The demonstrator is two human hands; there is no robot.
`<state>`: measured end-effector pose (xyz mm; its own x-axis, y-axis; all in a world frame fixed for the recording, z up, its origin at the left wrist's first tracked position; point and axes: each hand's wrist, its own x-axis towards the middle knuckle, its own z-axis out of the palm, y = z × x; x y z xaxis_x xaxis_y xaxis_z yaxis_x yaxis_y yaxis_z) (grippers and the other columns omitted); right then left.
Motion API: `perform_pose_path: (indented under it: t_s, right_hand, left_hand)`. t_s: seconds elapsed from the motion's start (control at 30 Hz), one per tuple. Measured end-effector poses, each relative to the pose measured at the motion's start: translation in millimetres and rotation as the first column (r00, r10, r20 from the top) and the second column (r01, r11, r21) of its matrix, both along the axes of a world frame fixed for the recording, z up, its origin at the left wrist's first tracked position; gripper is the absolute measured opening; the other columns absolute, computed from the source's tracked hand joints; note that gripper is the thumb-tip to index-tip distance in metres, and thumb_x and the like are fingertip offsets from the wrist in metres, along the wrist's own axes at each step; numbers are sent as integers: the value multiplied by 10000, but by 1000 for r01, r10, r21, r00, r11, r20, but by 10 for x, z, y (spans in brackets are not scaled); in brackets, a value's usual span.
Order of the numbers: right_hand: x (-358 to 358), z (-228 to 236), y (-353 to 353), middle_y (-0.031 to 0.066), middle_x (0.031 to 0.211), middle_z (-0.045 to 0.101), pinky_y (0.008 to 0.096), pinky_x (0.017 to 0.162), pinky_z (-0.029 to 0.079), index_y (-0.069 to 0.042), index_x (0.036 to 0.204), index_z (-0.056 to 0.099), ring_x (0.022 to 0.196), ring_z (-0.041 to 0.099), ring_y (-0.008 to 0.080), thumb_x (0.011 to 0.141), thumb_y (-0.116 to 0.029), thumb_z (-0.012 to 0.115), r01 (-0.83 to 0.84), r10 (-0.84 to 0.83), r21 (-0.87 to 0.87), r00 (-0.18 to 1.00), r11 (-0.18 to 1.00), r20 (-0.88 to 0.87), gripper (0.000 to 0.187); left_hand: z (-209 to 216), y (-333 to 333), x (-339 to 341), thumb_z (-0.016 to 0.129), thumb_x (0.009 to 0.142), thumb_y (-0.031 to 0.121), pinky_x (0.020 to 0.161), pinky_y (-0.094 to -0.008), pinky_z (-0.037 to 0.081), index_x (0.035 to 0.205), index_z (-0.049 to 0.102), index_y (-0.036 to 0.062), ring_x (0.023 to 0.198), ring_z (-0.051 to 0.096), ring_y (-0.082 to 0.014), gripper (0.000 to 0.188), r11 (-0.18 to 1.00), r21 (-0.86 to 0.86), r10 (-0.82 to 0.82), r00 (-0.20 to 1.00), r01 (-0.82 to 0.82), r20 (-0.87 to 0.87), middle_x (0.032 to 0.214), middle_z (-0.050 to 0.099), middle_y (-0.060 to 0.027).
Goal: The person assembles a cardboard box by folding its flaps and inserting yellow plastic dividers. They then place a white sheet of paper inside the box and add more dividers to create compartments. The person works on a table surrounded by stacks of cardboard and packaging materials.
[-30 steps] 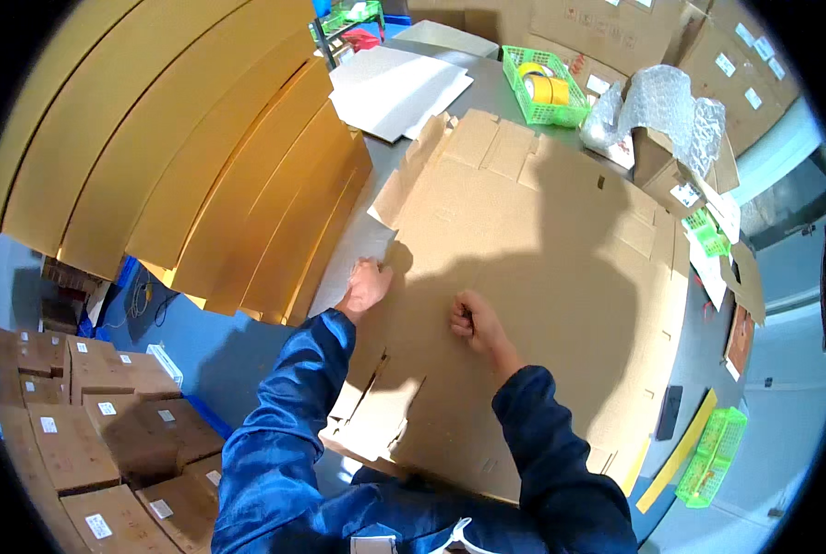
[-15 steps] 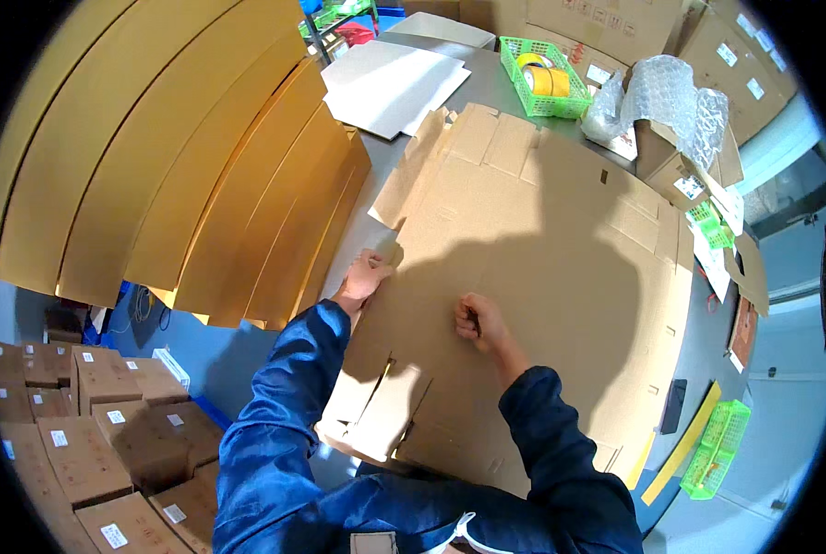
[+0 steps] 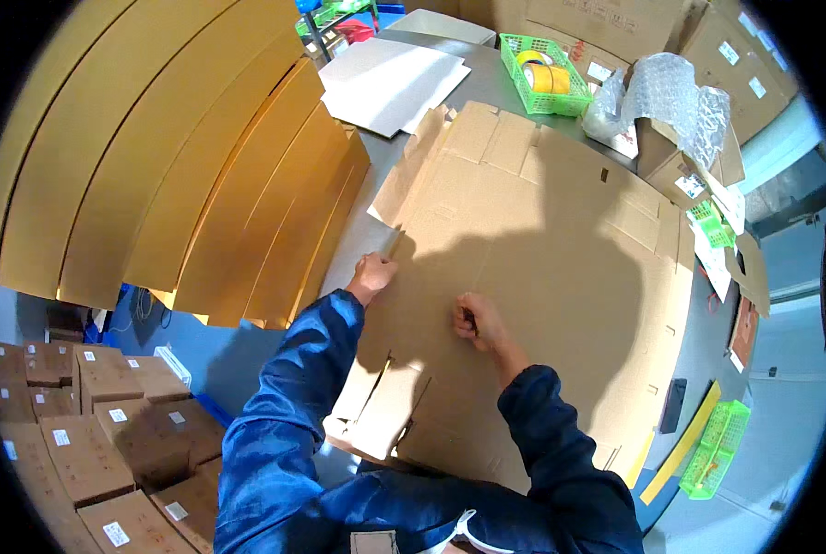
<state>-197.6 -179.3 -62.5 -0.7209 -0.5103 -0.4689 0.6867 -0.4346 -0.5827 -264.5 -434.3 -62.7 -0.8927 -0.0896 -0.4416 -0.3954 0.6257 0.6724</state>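
A large flattened cardboard box [image 3: 542, 222] with slots and creased flaps lies on the grey table in front of me. At its left edge is my left hand [image 3: 373, 274], fingers curled closed around the cardboard's border. My right hand [image 3: 480, 320] rests in a fist over the middle of the sheet. A dark gap shows between its fingers; whether something small is inside is hidden. The near left corner carries a slotted flap [image 3: 381, 397]. My shadow falls across much of the cardboard.
Tall cardboard panels [image 3: 182, 166] stand at the left, with stacked cartons [image 3: 90, 452] below. White sheets [image 3: 390, 83], a green basket of tape rolls [image 3: 547, 81] and bubble wrap [image 3: 667, 97] lie at the back. A phone-like black object [image 3: 673, 406], yellow strip [image 3: 681, 443] and green basket [image 3: 716, 448] are right.
My left hand has shifted slightly right with its fingers curled more tightly, and the cardboard's near left edge has moved a little to the right. My right fist has barely moved.
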Motion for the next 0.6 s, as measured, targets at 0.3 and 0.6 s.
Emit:
perform_pose_path:
  t_s: [0.3,0.6]
  right_hand:
    - [-2,23,-251,58,754,541,284,558,420,-49,952,532,649,513,148,815,-175,629,56,154,533,928,844,-340,211]
    - [-493,400,-761,161,947,622,417,761,476,-59,1132,478,894,611,318,800,-319,674,157,670,920,643,359,-371,466]
  left_hand:
    - [398,-7,76,621,878,183,820,-344,497,1130,559,-15,920,603,-193,327,709,673,-68,930,-211,362,1051,624,-90]
    - [103,-164,4,512,939,240,890,-346,465,1163,562,11,974,597,-192,324,600,776,-246,877,-196,412,1095,626,-94]
